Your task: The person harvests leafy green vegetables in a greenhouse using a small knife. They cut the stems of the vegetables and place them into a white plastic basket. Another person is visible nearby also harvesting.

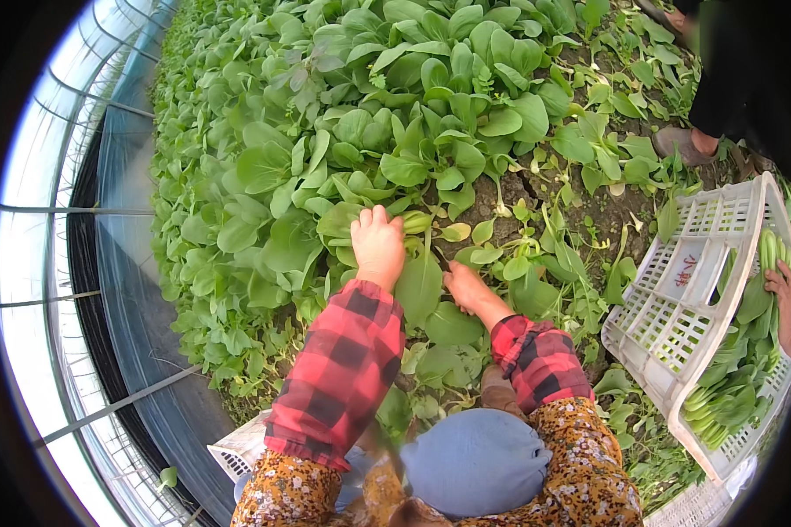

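Note:
My left hand is closed around a leafy green plant, a bok choy type, whose pale green stalk base sticks out to the right of my fingers. Just right of it, my right hand is curled low over the leaves, with a thin dark tool tip showing at its fingers; most of that tool is hidden. A large loose leaf lies between my wrists. Dense leafy greens stand ahead and to the left.
At the right, a white plastic crate leans with harvested greens inside, and another person's hand touches them. A person's shoe is at upper right. Trimmed leaves litter the soil. Greenhouse film curves along the left.

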Motion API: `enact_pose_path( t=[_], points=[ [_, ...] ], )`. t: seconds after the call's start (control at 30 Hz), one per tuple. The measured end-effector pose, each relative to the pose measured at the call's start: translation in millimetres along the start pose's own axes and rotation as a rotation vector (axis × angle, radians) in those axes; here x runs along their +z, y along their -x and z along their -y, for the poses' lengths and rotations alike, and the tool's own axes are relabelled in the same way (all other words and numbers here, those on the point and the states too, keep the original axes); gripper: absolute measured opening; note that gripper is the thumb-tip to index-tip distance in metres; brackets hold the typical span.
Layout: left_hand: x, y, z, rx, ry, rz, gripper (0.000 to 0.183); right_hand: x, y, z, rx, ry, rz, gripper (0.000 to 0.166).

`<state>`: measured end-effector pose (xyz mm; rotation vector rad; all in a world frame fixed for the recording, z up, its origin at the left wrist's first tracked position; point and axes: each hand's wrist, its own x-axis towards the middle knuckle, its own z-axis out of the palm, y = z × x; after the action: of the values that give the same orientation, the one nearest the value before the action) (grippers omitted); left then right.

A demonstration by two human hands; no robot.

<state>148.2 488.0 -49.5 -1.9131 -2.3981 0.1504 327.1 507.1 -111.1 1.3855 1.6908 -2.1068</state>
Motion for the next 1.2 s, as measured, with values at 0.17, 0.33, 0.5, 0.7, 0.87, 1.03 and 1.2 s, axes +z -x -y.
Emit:
enact_pose_path(
  t=[0.17, 0.33, 0.5, 0.7, 0.87, 1.03, 1.2],
  points=[
    [-42.0, 18.7, -18.5, 0.036, 0.363, -0.277, 0.028, -29.9, 41.6, -29.7, -0.153, -0.484, -0.289, 0.034],
    [-112.3, 60.5, -26.1, 0.094, 0.519, -0.496, 0.043, -56.0, 107.3, 56.9, -0.612, -0.736, -0.177, 0.078],
    [-154.2, 107.7, -30.0, 0.029, 0.56, -0.424, 0.051, -40.6, 159.1, 98.3, -0.536, -0.61, -0.074, 0.067],
    [-194.8, 151.2, -59.7, -0.01, 0.404, -0.193, 0.079, -7.8, 178.7, 60.1, -0.701, -0.378, -0.143, 0.056],
    [-175.3, 175.2, -43.4, 0.017, 0.629, 0.106, 0.06, 5.8, 207.8, 64.0, -0.548, -0.367, 0.157, 0.047],
    [-171.5, 190.6, -45.1, -0.082, 1.017, 0.422, 0.053, -22.7, 199.9, 19.1, -0.489, -0.07, -0.033, 0.029],
    [-164.1, 183.7, -35.0, -0.35, 2.08, 0.667, 0.045, -24.0, 209.2, 20.7, -0.723, 0.479, -0.571, 0.026]
  ],
)
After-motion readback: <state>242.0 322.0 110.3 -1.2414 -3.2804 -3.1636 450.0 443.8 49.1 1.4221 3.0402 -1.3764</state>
